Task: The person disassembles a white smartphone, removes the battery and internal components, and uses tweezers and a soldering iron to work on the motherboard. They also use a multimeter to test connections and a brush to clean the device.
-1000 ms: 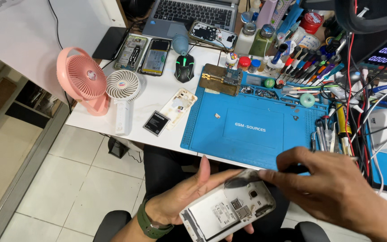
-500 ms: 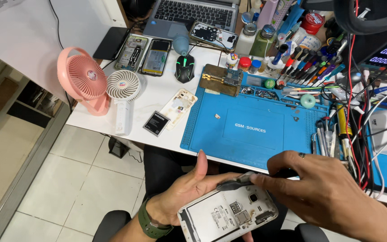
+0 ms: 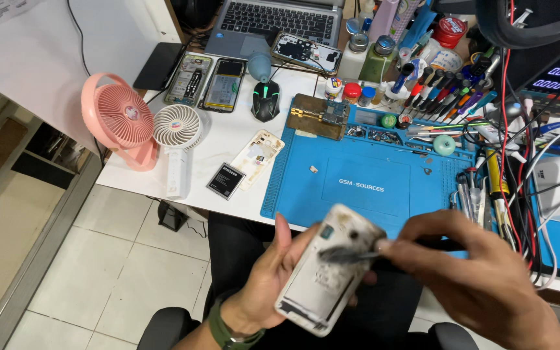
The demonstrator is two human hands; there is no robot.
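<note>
My left hand [image 3: 270, 279] cradles an opened white phone body [image 3: 328, 272], dirty and without its back cover, tilted upright over my lap in front of the table edge. My right hand [image 3: 481, 272] pinches a thin dark tool [image 3: 351, 255], blurred, whose tip lies across the upper part of the phone. A green band circles my left wrist. The blue work mat [image 3: 371, 188] lies just beyond both hands.
On the white table sit a pink fan [image 3: 119, 120], a white hand fan [image 3: 176, 133], a loose battery [image 3: 225, 180], a white phone frame [image 3: 257, 155], two opened phones [image 3: 209, 81], a mouse [image 3: 266, 100], a laptop [image 3: 273, 19], screwdrivers [image 3: 448, 97] and tangled cables at right.
The phone has turned from lying flat and crosswise to standing more upright in my left hand. My right hand now brings the tool across its top.
</note>
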